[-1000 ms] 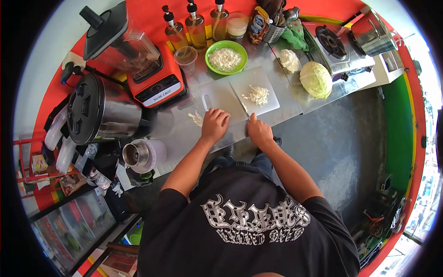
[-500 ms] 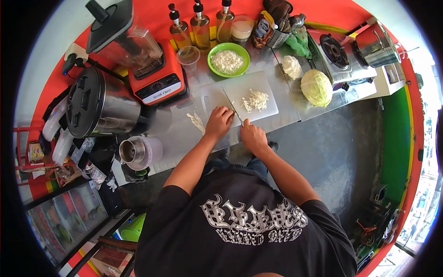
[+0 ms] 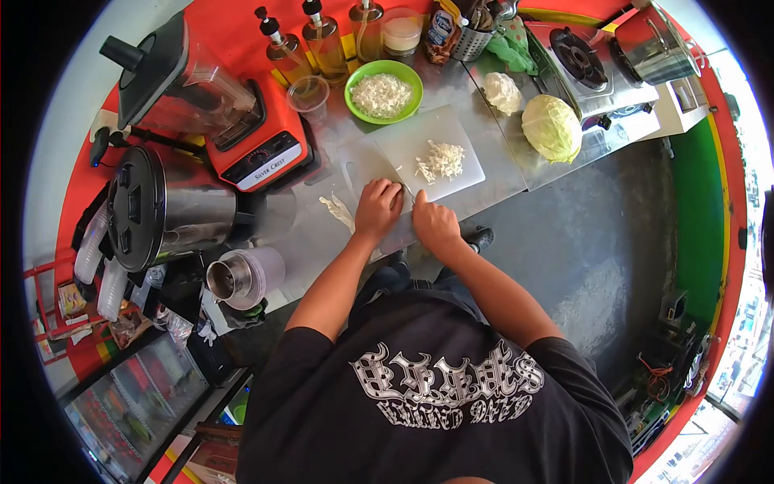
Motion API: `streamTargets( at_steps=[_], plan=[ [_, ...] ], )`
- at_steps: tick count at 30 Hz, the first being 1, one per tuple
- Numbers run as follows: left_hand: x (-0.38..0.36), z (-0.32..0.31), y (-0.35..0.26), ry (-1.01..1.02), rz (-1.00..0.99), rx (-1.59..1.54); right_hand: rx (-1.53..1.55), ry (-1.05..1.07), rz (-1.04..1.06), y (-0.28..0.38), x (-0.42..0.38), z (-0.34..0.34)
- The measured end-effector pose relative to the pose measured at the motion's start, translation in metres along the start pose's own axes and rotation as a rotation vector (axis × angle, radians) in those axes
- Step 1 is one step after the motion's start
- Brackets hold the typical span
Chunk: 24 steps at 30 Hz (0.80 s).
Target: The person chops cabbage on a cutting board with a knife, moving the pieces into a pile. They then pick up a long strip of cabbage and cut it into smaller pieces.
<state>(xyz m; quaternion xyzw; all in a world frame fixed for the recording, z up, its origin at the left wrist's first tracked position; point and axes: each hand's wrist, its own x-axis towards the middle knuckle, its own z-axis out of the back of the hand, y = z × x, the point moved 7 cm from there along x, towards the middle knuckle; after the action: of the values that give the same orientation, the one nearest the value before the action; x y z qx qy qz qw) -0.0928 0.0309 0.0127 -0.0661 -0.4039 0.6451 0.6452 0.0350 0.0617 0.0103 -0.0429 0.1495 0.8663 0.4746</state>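
Observation:
On the white cutting board [image 3: 468, 137], my right hand [image 3: 435, 222] is closed around the handle of a knife [image 3: 395, 171], whose blade points away from me across the board. My left hand [image 3: 378, 211] rests on the near side of the board, just left of the blade, fingers curled down; whatever lies under them is hidden. A small heap of shredded cabbage [image 3: 443, 160] lies right of the blade. Behind the board, a green bowl [image 3: 417, 83] holds more pale shreds [image 3: 380, 96]. A limp pale leaf scrap [image 3: 337, 212] lies left of my left hand.
A whole cabbage [image 3: 551, 129] and a crumpled white lump [image 3: 502, 93] sit on the right of the steel counter. A red blender [image 3: 258, 157], clear plastic cup [image 3: 308, 95] and pump bottles [image 3: 325, 48] stand left and behind. A gas stove [image 3: 579, 60] is far right.
The camera view has shifted and turned slightly, so the counter items appear higher and further left. Both hands stay at the board, and the knife remains in my right hand.

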Motion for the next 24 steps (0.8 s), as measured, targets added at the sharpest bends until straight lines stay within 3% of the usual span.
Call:
streamTargets(
  at_steps=[12,18,24],
  plan=[
    [0.000,0.000,0.002,-0.007,0.016,-0.012,-0.065,-0.036,-0.003,0.003,0.007,-0.003],
    [0.000,0.003,0.002,-0.022,-0.018,-0.045,-0.056,0.049,-0.008,0.002,-0.003,0.004],
    [-0.002,0.002,0.005,-0.029,0.012,-0.043,-0.087,-0.025,-0.011,0.003,0.007,-0.012]
  ],
)
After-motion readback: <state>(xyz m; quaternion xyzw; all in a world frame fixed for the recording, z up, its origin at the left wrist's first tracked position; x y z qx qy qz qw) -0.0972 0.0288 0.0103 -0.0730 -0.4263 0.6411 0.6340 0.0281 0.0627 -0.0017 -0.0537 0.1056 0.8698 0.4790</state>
